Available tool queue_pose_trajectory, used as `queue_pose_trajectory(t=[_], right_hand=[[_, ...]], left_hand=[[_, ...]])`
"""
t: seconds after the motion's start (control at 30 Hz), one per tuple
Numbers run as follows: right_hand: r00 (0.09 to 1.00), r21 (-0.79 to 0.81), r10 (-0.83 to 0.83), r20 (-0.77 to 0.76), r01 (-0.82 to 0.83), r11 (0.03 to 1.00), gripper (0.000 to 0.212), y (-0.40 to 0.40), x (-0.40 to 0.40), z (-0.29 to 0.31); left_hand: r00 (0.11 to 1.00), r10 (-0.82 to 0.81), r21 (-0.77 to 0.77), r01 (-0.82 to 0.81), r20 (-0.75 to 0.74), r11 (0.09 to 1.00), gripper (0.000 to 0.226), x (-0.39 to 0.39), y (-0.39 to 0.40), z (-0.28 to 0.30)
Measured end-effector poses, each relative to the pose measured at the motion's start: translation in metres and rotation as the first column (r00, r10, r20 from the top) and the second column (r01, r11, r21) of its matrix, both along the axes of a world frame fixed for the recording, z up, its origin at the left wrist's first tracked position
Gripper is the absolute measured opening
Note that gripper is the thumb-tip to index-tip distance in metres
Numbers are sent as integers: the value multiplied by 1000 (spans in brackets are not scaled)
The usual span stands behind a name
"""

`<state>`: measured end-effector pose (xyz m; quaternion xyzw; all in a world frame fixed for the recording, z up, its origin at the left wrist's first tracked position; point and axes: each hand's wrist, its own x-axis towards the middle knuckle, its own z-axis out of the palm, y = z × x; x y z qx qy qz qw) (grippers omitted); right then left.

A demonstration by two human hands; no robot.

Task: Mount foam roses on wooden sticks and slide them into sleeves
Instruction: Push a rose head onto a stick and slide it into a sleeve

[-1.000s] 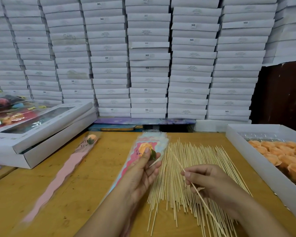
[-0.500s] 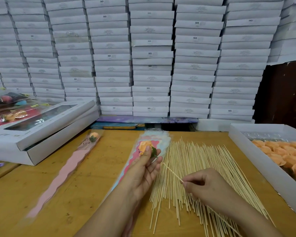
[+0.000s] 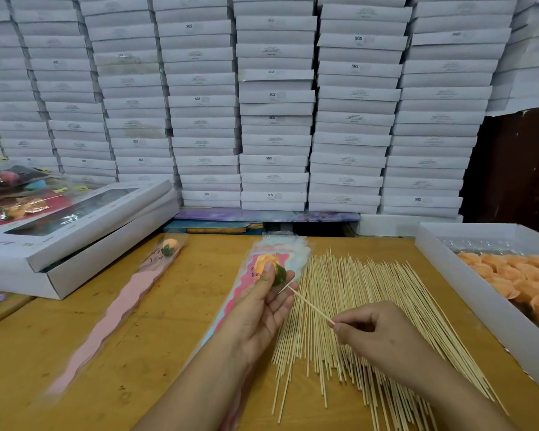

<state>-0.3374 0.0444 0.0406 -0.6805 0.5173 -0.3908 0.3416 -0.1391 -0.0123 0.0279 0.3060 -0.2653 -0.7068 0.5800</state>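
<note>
A: Where is the rose?
B: An orange foam bud with green leaves at its base, pinched in the left hand above a pink and blue sleeve lying flat on the table.
A: And the stick?
B: Thin, pale wood, pinched in the right hand, its tip at the rose's green base. Beside it lies a spread pile of sticks. At right, a white box holds more orange roses. A second rose, already sleeved, lies to the left.
</note>
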Motion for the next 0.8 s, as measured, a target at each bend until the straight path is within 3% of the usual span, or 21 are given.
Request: queue_pose_trajectory(t=[0.8], right_hand=[[999, -31, -4, -38, 3, 1000, 13, -3, -1, -4]], left_hand=[[1000, -14, -6, 15, 27, 1000, 37, 1, 0, -2]])
